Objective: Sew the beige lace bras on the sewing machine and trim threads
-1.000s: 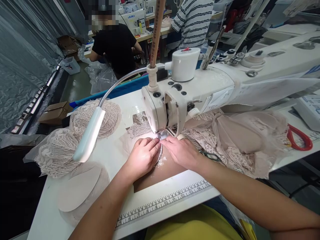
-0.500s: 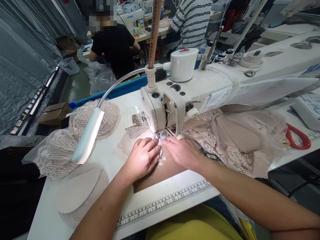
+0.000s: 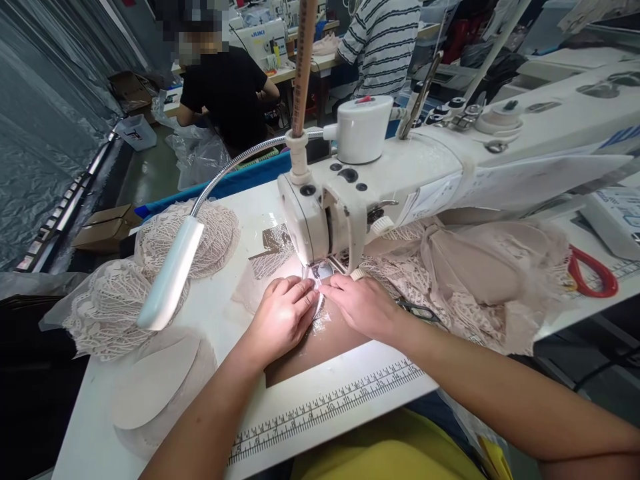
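Observation:
My left hand (image 3: 283,317) lies knuckles-up on a small pale lace piece (image 3: 260,270) just in front of the presser foot (image 3: 320,270) of a white sewing machine (image 3: 380,173). Its fingers are pressed together on the fabric. My right hand (image 3: 363,303) rests beside it, fingertips pinching the same piece at the needle. Both hands meet under the machine's lamp light. A brown patch (image 3: 320,347) of the table lies beneath them.
Lace cups (image 3: 187,230) and beige oval pieces (image 3: 155,380) are stacked at the left. A gooseneck lamp (image 3: 173,273) hangs over them. More lace and beige fabric (image 3: 475,267) is heaped at the right, with scissors (image 3: 420,310) and red cable (image 3: 593,273). A ruler strip (image 3: 325,407) runs along the front edge. Two people work behind.
Both hands stay at the presser foot. They have crept slightly left and toward the needle with the lace piece; the view shifted a little.

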`<state>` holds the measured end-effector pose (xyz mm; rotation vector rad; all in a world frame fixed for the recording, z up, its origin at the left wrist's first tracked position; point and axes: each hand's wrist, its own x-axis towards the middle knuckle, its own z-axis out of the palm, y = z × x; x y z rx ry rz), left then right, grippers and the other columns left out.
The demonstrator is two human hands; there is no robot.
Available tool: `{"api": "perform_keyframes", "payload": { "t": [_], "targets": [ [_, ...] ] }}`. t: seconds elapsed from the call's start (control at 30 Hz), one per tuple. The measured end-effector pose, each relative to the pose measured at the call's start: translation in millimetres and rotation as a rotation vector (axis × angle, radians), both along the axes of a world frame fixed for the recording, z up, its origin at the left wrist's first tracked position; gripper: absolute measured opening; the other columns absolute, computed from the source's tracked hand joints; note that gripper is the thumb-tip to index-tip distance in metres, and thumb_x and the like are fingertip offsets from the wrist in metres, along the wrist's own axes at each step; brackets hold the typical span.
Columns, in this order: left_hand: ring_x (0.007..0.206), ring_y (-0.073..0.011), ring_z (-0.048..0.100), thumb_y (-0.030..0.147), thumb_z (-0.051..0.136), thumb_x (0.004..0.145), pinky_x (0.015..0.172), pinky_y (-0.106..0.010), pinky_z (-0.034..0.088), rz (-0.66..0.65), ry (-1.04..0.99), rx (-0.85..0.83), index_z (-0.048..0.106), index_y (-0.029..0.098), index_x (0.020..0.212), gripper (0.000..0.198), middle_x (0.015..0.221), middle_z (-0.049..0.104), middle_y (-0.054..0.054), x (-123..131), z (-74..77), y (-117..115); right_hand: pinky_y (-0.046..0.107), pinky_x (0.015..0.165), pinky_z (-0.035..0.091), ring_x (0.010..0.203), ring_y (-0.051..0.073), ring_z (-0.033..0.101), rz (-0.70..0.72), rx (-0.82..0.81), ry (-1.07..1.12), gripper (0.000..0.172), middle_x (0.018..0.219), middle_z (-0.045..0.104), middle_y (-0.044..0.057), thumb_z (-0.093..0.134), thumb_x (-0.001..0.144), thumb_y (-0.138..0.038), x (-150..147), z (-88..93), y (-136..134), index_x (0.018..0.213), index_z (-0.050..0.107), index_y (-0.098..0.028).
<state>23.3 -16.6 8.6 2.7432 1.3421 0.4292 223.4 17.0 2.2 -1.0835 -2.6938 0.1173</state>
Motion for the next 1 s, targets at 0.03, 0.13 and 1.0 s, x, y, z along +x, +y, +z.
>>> {"api": "perform_keyframes", "payload": {
  "t": [0.03, 0.13, 1.0],
  "targets": [
    [0.11, -0.027, 0.05, 0.026, 0.045, 0.093, 0.089, -0.044, 0.044, 0.002, 0.004, 0.003, 0.06, 0.016, 0.116, 0.03, 0.124, 0.06, -0.01, 0.0, -0.3, 0.6, 0.029, 0.059, 0.027, 0.075, 0.017, 0.049, -0.015, -0.002, -0.009, 0.033, 0.088, 0.063, 0.005, 0.048, 0.083, -0.011, -0.7, 0.8, 0.3, 0.109, 0.064, -0.02],
    [0.111, -0.0278, 0.049, 0.026, 0.045, 0.092, 0.09, -0.045, 0.044, -0.001, 0.014, 0.006, 0.059, 0.015, 0.119, 0.032, 0.125, 0.059, -0.011, -1.8, -0.5, 1.7, 0.03, 0.06, 0.03, 0.077, 0.018, 0.052, -0.062, -0.007, -0.04, 0.034, 0.09, 0.065, 0.006, 0.046, 0.083, -0.01, -2.1, 2.6, 1.1, 0.111, 0.064, -0.02],
    [0.106, -0.0249, 0.054, 0.023, 0.043, 0.093, 0.098, -0.051, 0.035, 0.029, -0.001, -0.003, 0.064, 0.02, 0.113, 0.028, 0.12, 0.064, -0.008, -1.1, 3.8, 2.1, 0.03, 0.057, 0.024, 0.068, 0.015, 0.046, 0.003, -0.001, -0.018, 0.028, 0.085, 0.062, 0.006, 0.048, 0.084, -0.01, -2.1, 5.4, -1.7, 0.104, 0.066, -0.018]
  ]
}}
